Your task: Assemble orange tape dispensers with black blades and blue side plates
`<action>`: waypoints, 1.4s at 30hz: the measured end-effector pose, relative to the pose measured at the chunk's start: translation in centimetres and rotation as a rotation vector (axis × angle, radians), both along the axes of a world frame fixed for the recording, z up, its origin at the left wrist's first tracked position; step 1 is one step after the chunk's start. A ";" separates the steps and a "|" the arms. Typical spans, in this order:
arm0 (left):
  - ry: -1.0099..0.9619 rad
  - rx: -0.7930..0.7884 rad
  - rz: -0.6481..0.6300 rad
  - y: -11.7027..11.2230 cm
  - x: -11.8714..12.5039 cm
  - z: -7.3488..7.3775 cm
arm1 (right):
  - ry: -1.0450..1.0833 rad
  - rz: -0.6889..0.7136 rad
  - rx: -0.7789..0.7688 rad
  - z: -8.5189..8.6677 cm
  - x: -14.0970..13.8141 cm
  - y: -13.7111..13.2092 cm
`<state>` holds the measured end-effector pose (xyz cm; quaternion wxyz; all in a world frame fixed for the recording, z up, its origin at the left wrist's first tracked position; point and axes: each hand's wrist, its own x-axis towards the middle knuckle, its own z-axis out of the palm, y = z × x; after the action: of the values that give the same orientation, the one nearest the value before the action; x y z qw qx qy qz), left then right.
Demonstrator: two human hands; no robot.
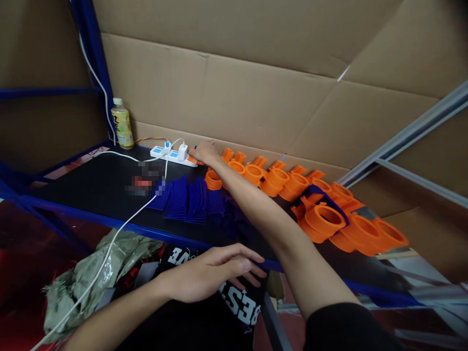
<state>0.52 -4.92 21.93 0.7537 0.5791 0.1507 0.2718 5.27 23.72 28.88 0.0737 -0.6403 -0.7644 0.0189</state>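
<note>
My right hand reaches across to the back of the black tabletop, beside the white power strip. Its fingers curl over an orange plastic piece, mostly hidden by the hand. To its right, orange ring-shaped plastic parts with flat tabs stand in a row, partly behind my right forearm. Near my body, my left hand hovers with fingers stretched and apart, holding nothing. Between the two hands lie stacks of thin dark-blue plastic plates.
A power strip with plugged-in chargers lies at the back. Its white cable crosses the table and hangs over the front edge. A yellow-labelled bottle stands at the back left. Cardboard walls the rear; a grey-green sack lies below.
</note>
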 end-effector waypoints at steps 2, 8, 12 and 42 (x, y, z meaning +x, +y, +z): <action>0.013 0.018 -0.006 0.0 0.0 -0.1 | 0.005 -0.028 0.036 -0.3 -0.2 -0.3; 0.016 0.069 -0.016 0.1 0.1 -0.3 | -0.017 -0.008 0.117 -0.6 -0.4 -1.5; 0.027 0.083 -0.027 0.1 0.3 -0.4 | -0.049 0.000 0.131 -1.0 -0.5 -2.1; 0.081 0.146 -0.045 0.1 0.3 -0.2 | -0.176 0.013 0.067 -2.8 -0.2 -3.1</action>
<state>0.82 -4.82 21.69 0.7087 0.6462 0.1479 0.2413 5.05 20.59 26.12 0.0275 -0.6318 -0.7721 -0.0625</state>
